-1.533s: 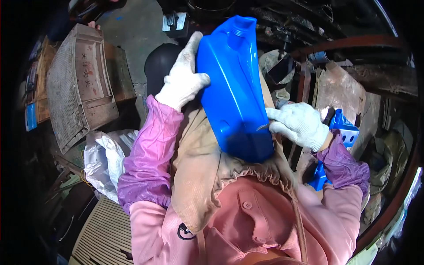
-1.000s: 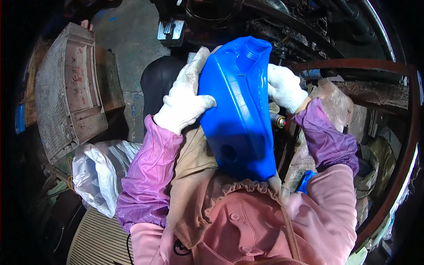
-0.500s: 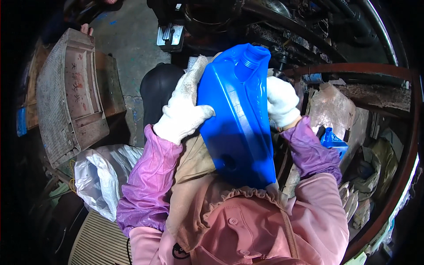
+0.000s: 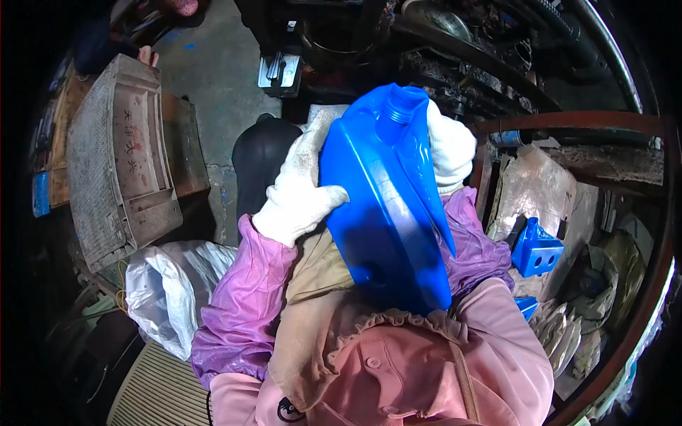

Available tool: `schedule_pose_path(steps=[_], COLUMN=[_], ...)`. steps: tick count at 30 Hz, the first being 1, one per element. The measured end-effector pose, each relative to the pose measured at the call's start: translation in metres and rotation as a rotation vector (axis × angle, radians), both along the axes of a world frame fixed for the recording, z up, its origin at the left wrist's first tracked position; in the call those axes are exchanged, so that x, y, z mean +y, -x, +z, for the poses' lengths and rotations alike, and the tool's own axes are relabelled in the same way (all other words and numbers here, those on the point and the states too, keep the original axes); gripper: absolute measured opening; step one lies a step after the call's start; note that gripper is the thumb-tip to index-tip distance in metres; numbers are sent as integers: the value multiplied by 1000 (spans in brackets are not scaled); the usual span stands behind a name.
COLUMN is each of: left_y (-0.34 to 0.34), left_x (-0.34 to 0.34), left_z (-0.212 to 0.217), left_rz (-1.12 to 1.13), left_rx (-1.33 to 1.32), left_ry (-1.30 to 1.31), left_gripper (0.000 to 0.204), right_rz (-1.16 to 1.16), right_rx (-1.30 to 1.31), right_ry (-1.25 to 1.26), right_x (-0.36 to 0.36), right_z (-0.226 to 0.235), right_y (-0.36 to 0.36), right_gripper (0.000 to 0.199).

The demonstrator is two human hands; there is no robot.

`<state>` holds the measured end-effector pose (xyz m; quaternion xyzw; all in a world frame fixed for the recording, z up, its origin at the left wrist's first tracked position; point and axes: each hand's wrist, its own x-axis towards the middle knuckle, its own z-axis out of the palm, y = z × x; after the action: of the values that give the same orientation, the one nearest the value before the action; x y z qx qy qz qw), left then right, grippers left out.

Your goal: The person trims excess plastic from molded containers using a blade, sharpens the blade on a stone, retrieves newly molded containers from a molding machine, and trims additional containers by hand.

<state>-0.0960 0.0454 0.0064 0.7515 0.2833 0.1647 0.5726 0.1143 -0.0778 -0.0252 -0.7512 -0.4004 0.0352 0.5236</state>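
A glossy blue plastic jug (image 4: 373,192) leans over my lap, its threaded neck (image 4: 399,113) pointing away from me. My left hand (image 4: 302,188), in a white knit glove, grips the jug's left side, with the thumb across its face. My right hand (image 4: 452,153), gloved the same way, is curled against the jug's right edge beside the neck. Its fingertips are hidden, so what they hold cannot be made out. Along that right side a thin pointed flap of blue plastic (image 4: 442,220) stands away from the jug's body.
On the right, a smaller blue plastic piece with two holes (image 4: 538,254) sits on a worn board (image 4: 536,188) inside a rusty metal frame (image 4: 568,122). A white sack (image 4: 167,291) and a curved metal panel (image 4: 135,156) are at left. Dark machinery (image 4: 455,57) stands ahead.
My right hand has moved slightly up and in behind the jug's edge. The pointed flap now stands out from the jug. My right forearm has swung inward, uncovering more of the small blue piece.
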Motion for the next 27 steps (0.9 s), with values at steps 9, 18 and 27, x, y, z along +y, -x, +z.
schedule_pose_path(steps=[9, 18, 27], left_y=[5, -31, -25], left_x=[-2, 54, 47], left_z=[3, 28, 0], left_rz=[-20, -325, -390], left_rx=[56, -34, -124], left_ry=[-28, -446, -515], left_gripper=[101, 90, 99], right_rz=[33, 577, 481], right_rx=[371, -664, -443], right_ry=[159, 484, 413], right_x=[3, -32, -63], right_z=[-2, 104, 76], right_y=[-14, -50, -28], right_gripper=[23, 20, 26])
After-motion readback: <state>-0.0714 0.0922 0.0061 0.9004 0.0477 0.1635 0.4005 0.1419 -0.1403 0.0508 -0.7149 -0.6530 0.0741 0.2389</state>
